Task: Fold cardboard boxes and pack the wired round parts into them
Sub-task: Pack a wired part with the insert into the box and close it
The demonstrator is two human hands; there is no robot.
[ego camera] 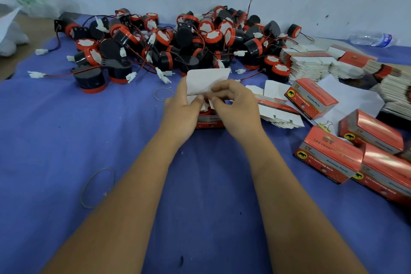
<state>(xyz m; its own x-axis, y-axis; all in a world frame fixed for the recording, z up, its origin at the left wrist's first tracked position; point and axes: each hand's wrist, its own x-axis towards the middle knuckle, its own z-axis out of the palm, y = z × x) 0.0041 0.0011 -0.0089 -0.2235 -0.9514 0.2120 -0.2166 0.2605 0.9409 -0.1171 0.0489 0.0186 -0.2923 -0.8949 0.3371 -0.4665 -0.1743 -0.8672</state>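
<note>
A small red cardboard box [209,121] stands on the blue cloth at the centre, its white lid flap [206,80] raised. My left hand [182,107] grips the box's left side, thumb on the flap. My right hand [235,104] pinches a small white side flap at the box's top. Behind the box lies a big heap of black-and-red round parts [178,40] with red-black wires and white plugs.
Several folded red boxes [329,153] lie at the right. Stacks of flat box blanks [311,62] sit at the back right, more blanks [275,109] beside my right hand. Rubber bands [97,187] lie on the blue cloth [66,129]. A plastic bottle [371,39] lies by the wall.
</note>
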